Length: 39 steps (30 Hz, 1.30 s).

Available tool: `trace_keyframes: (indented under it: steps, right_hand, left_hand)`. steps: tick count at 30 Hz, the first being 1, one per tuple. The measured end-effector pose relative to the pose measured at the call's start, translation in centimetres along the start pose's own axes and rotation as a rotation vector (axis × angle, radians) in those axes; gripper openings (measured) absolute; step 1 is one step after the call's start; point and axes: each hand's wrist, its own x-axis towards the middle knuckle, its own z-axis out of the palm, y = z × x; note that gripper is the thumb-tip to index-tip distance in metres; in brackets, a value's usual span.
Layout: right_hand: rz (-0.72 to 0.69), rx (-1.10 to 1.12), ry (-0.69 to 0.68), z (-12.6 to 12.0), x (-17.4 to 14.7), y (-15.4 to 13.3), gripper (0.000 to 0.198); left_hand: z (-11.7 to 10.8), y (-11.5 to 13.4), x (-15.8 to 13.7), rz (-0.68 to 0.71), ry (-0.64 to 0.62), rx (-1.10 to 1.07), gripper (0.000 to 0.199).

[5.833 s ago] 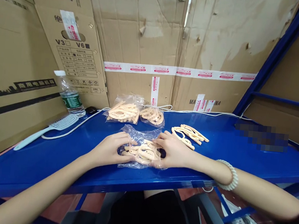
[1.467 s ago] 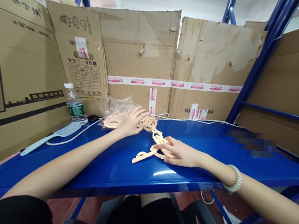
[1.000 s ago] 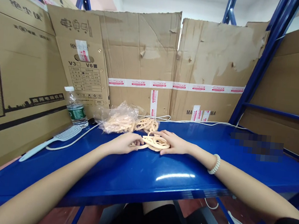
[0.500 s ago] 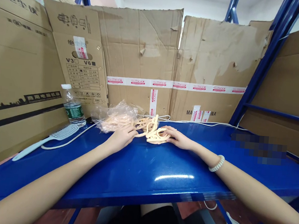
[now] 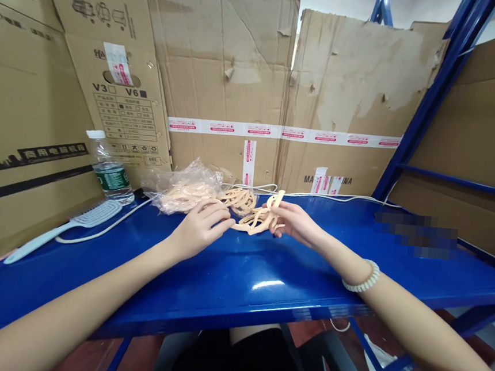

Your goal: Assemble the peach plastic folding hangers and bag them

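Observation:
Between my hands is a pale yellow looped strip (image 5: 250,229), its curves raised a little at the right end. My right hand (image 5: 294,221) pinches that right end between thumb and fingers. At the strip's left end, my left hand (image 5: 203,228) has its fingers closed on it, back of the hand toward me. More beige loops (image 5: 240,199) lie just behind. A clear plastic bag (image 5: 182,188) with similar pale pieces sits behind my left hand. What the loops are made of, I cannot tell.
On the blue table (image 5: 222,281), a pale blue hairbrush (image 5: 97,214) and a water bottle (image 5: 112,173) stand to the left. A white cable (image 5: 337,199) runs along the back. Cardboard panels (image 5: 221,91) wall the rear. A blurred dark patch (image 5: 416,235) lies right.
My right hand has lifted and turned, raising the right end of the looped strip from the pile. The camera view has shifted slightly.

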Motion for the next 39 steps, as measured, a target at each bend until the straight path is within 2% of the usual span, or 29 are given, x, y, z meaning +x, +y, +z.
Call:
trace_keyframes:
  steps: [2,4,6,7,9,11,14,16,18,20,23,25,27,30,33,36,39]
  right_hand:
    - [0.039,0.044,-0.098,1.3,-0.5,0.2,0.033]
    - [0.050,0.050,-0.149,2.1,-0.8,0.5,0.034]
    - [0.053,0.066,-0.180,2.6,-1.0,0.8,0.034]
    - [0.048,0.076,-0.188,2.8,-1.0,0.9,0.035]
    - [0.020,0.103,-0.207,3.2,-1.0,0.9,0.037]
    - [-0.006,0.135,-0.258,3.3,-1.1,0.7,0.039]
    - [-0.022,0.170,-0.354,3.3,-1.2,0.4,0.040]
    - [-0.044,0.160,-0.379,3.4,-1.3,0.2,0.039]
    - [-0.060,0.128,-0.391,3.5,-1.3,0.3,0.039]
    - [-0.063,0.093,-0.374,3.7,-1.2,0.6,0.040]
    - [-0.057,0.036,-0.234,4.0,-0.9,1.1,0.038]
    - [0.000,0.011,-0.149,3.9,-0.8,1.1,0.033]
    - [0.119,0.031,-0.130,3.5,-0.9,0.8,0.031]
    - [0.287,0.045,-0.238,2.7,-1.3,-0.2,0.047]
    - [0.213,-0.126,-0.317,2.0,-1.8,-1.1,0.045]
    - [0.093,-0.226,-0.254,1.8,-1.9,-1.3,0.036]
    - [0.103,-0.227,-0.156,1.6,-1.6,-1.1,0.033]
  left_hand:
    - [0.2,0.7,0.0,0.022,0.063,-0.026,0.027]
    - [0.4,1.4,0.1,-0.062,0.156,-0.095,0.029]
    - [0.7,2.3,0.3,-0.281,0.232,-0.291,0.031]
    - [0.9,2.7,0.5,-0.422,0.242,-0.455,0.034]
    - [1.3,3.4,0.9,-0.701,0.161,-0.877,0.042]
    - [1.6,3.7,1.1,-0.872,-0.008,-1.316,0.042]
    - [1.6,3.9,1.3,-0.895,-0.203,-1.810,0.047]
    - [1.4,4.1,1.3,-0.892,-0.256,-1.968,0.042]
    - [1.2,4.4,1.3,-0.945,-0.290,-1.986,0.047]
    - [1.0,4.8,1.3,-1.007,-0.300,-1.927,0.059]
    - [0.9,5.2,1.4,-0.990,-0.349,-1.705,0.069]
    - [0.8,5.4,1.5,-0.909,-0.438,-1.522,0.053]
    - [0.6,5.5,1.6,-0.862,-0.470,-1.386,0.036]
    - [0.6,5.5,1.6,-0.924,-0.319,-1.275,0.031]
    - [0.7,5.4,1.6,-0.964,-0.136,-1.196,0.034]
    - [0.9,5.2,1.4,-0.941,-0.004,-1.122,0.035]
    - [1.0,4.8,1.3,-0.974,0.164,-1.095,0.039]
